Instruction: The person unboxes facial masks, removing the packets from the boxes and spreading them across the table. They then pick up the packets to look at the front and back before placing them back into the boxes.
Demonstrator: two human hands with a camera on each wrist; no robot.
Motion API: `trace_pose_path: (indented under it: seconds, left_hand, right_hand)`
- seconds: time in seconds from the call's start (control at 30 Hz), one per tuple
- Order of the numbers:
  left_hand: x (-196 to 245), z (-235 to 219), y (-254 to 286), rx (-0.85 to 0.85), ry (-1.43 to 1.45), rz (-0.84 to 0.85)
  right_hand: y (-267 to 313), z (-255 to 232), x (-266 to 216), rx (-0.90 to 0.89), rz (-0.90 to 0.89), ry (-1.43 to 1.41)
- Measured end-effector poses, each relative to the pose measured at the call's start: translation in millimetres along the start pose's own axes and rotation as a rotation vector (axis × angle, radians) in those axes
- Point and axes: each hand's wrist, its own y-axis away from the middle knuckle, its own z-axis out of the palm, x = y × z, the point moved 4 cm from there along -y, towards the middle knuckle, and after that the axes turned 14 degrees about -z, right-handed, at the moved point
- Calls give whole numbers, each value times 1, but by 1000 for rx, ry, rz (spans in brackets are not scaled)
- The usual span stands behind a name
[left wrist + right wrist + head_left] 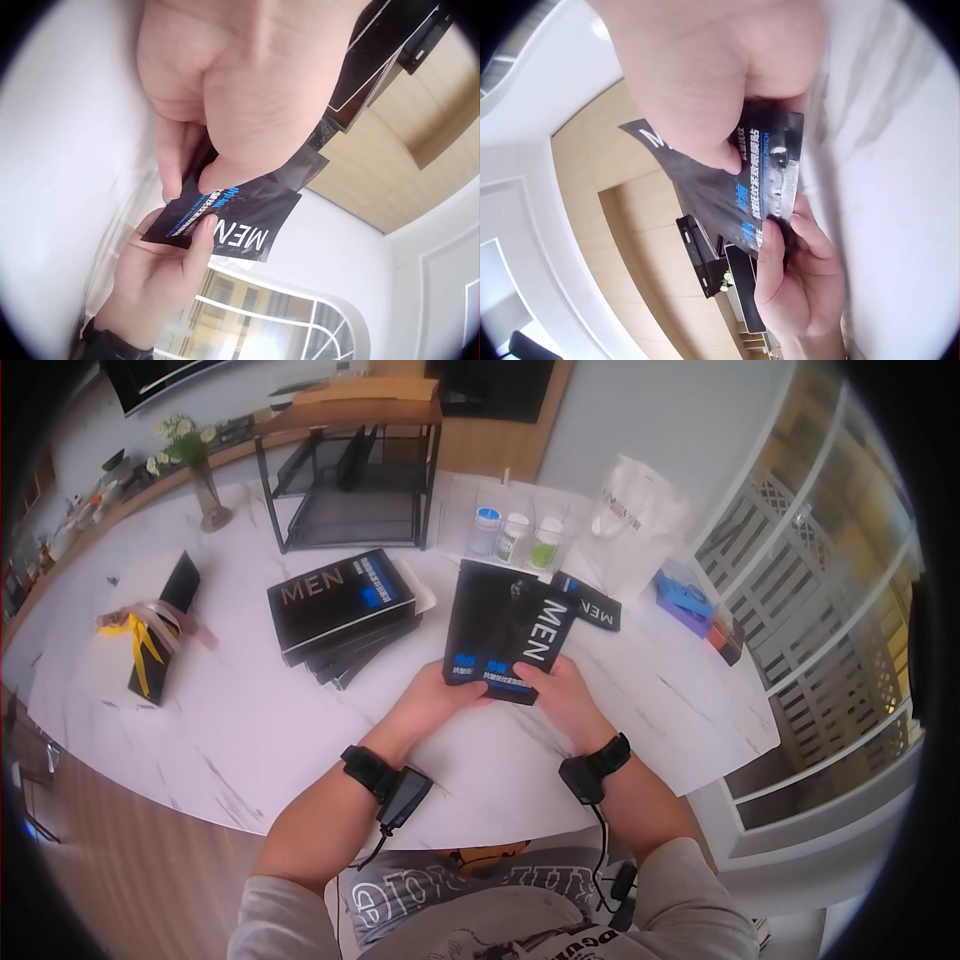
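Both hands hold black sachets (488, 622) printed MEN, fanned so that one overlaps another, over the near middle of the table. My left hand (438, 698) pinches their lower left corner, thumb on the front. At the lower right, the right hand (565, 695) grips with its thumb across the blue and white print. Seen from the left wrist, the sachets (244, 214) slant between both hands' thumbs and fingers. In the right wrist view, the left thumb and fingers (771, 251) pinch the crimped end. Another black MEN pack (600, 608) lies just behind the sachets.
Left of the hands is a stack of black MEN boxes (340, 600). A ribbon-tied box (165, 630) lies farther left. Behind stand a mesh rack (350, 515), a clear holder with bottles (515, 538) and a white bag (638, 500). Small coloured boxes (690, 605) sit at right.
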Motion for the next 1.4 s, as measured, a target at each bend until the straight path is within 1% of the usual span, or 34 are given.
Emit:
trace_pose_path:
  seconds: [0.07, 0.1, 0.2, 0.33, 0.37, 0.47, 0.57, 0.67, 0.77, 0.87, 0.97, 1.07, 1.1, 1.2, 1.23, 1.33, 1.4]
  left_hand:
    - [5, 2, 3, 15, 28, -12]
    - [7, 4, 6, 27, 34, -23]
    - [10, 7, 6, 50, 32, -28]
    - [5, 4, 4, 62, -26, -45]
    - [5, 4, 4, 66, -43, -58]
    - [7, 7, 6, 88, -98, -87]
    - [7, 11, 6, 67, -55, -63]
    - [6, 14, 7, 31, -80, -83]
    - [10, 16, 8, 63, -116, -133]
    - [8, 11, 6, 89, -123, -104]
    - [10, 13, 8, 116, -104, -69]
    - [9, 12, 8, 158, -93, -63]
    - [8, 12, 7, 173, -56, -71]
    - [8, 11, 7, 178, -82, -29]
    - [9, 10, 7, 186, -88, -35]
    - [6, 5, 5, 225, -87, -24]
    - [8, 6, 5, 220, -31, -1]
  right_hand:
    - [-2, 4, -8, -27, -13, 39]
    - [-2, 6, -12, -37, -10, 0]
    - [-4, 4, -8, -71, 38, 67]
    - [2, 2, 1, -93, -11, 39]
    - [2, 0, 5, -88, 0, 27]
    - [4, -7, 5, -148, -50, 57]
    - [6, -7, 1, -107, -98, 67]
    - [5, -12, 8, -109, -107, 88]
    - [6, -12, 6, -116, -82, 97]
    - [6, -9, 9, -95, -32, 20]
    - [7, -5, 1, -93, -73, -39]
    - [8, -7, 0, -119, -68, 30]
    - [8, -7, -1, -127, -60, 19]
    - [7, -9, 6, -101, -54, 4]
    - [8, -9, 4, -128, -18, 12]
    - [7, -6, -1, -93, -63, -45]
    - [0, -15, -3, 80, -133, -98]
